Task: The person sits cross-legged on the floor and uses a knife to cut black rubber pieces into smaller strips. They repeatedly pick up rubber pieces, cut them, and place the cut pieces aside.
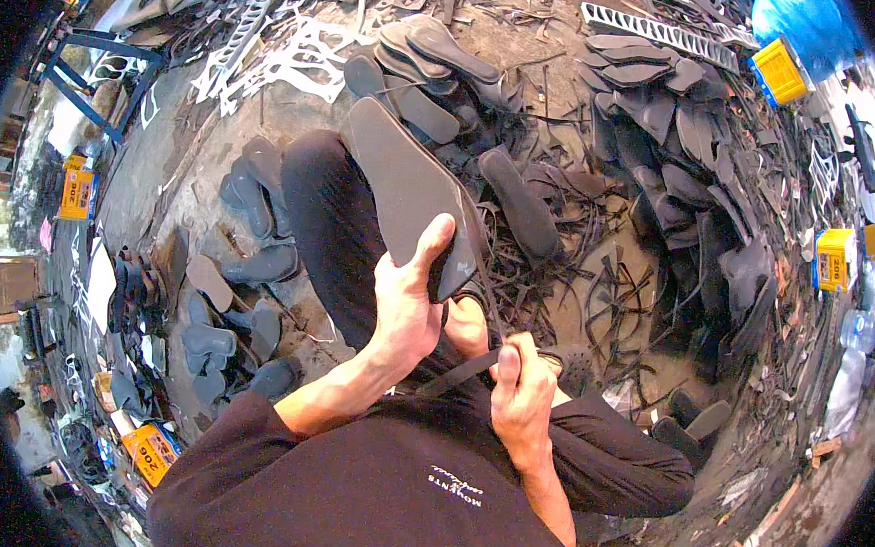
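Observation:
A dark grey shoe sole (398, 176) is tilted upright above my bent knee, toe end away from me. My left hand (406, 302) is closed round its heel end, the thumb lying over the flat face. A thin black strip runs along the sole's right edge and down to my right hand (522, 394), which pinches it in a closed fist. From that fist a loose tail of the strip (456, 375) points left across my lap. The fingers under the sole are hidden.
Loose soles (426, 47) lie beyond my knee, and more soles (242, 277) are on the floor to the left. A big heap of black soles (699, 179) rises at the right. Cut scraps (611, 304) cover the floor between. Yellow boxes (780, 72) stand around the rim.

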